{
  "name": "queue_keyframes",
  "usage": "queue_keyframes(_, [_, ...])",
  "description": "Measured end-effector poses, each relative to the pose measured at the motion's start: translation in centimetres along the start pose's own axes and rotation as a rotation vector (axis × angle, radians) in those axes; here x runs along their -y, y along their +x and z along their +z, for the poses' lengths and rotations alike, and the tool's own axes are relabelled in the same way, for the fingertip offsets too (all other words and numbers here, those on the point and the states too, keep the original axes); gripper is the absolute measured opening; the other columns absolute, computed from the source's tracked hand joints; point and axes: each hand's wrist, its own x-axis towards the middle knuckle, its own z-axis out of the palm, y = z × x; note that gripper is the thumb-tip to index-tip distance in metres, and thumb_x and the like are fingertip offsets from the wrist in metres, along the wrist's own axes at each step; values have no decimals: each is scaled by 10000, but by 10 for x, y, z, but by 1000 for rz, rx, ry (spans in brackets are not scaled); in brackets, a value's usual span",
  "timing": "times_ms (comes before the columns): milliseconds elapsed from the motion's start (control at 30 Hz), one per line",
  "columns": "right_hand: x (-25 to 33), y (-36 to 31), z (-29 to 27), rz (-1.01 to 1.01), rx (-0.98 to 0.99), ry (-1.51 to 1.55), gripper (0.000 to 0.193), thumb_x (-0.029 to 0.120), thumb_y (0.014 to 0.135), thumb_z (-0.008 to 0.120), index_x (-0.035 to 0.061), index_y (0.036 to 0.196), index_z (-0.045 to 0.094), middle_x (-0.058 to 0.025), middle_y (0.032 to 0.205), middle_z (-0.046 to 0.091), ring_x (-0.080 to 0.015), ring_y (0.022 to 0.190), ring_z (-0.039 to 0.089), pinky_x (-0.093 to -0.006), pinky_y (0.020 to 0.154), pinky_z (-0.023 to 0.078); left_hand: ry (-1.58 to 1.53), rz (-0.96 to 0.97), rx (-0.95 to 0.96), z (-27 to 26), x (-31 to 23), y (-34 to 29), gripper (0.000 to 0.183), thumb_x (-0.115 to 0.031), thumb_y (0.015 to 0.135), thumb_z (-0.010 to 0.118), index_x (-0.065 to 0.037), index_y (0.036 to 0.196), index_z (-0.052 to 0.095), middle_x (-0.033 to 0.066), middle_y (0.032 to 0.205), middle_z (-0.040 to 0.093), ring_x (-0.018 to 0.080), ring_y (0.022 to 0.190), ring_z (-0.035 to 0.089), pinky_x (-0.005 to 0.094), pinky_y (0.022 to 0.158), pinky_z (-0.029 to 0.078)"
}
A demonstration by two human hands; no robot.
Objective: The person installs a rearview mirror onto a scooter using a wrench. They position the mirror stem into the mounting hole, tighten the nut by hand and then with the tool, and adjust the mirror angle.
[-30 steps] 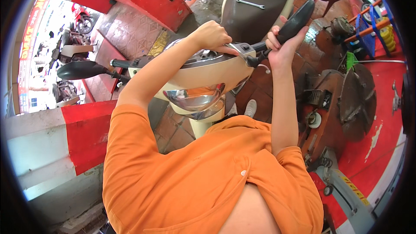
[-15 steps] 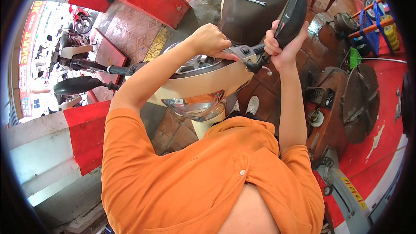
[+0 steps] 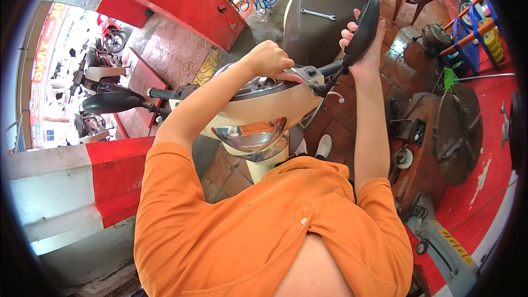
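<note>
A cream-coloured scooter with a chromed headlight [image 3: 250,137] stands just ahead of the person in the orange shirt. The left hand [image 3: 272,59] is clenched into a fist on top of the scooter's handlebar housing, beside the grey switch block [image 3: 309,72]; whether it grips anything cannot be told. The right hand [image 3: 360,44] wraps around the black oval mirror [image 3: 362,30] on the right end of the bar, fingers behind it, thumb side near the stem. A steel spanner [image 3: 318,15] lies on the dark brown seat [image 3: 324,0] beyond both hands. The other black mirror [image 3: 111,102] juts out at the left, well apart from both hands. Compared with a second ago, the right-hand mirror stands steeper, its top swung upward, and the left hand rests in much the same spot.
</note>
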Motion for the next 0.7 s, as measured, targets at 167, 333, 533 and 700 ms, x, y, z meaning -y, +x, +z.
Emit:
queue_keyframes(167, [-8,-2,24,-281,-473,-166,575,593,932,570,93,1211,616,-39,925,638,-131,791,622,-270,646,512,26,26,-36,3,1,0,587,-601,847,645,-122,520,556,38,452,504,261,412,523,351,436,407])
queue_keyframes(333, [-10,-9,45,-414,-549,-168,508,509,911,658,71,1167,637,-43,1043,674,-145,901,661,-292,757,537,38,27,-40,1,-1,1,582,-599,842,652,-121,526,552,33,463,512,259,420,524,350,439,405])
queue_keyframes(533, [-13,-7,41,-470,-553,-216,480,439,902,702,36,1153,632,-47,1069,676,-159,926,660,-310,793,534,42,40,-45,-1,-2,-1,584,-595,839,660,-120,519,546,29,463,511,261,418,521,352,440,404])
queue_keyframes(700, [4,-16,2,-288,-359,-184,520,433,949,642,65,1307,558,-66,1180,652,-195,1041,643,-344,895,526,53,55,-56,2,-2,2,602,-601,848,647,-119,506,532,41,457,510,267,414,525,357,435,404])
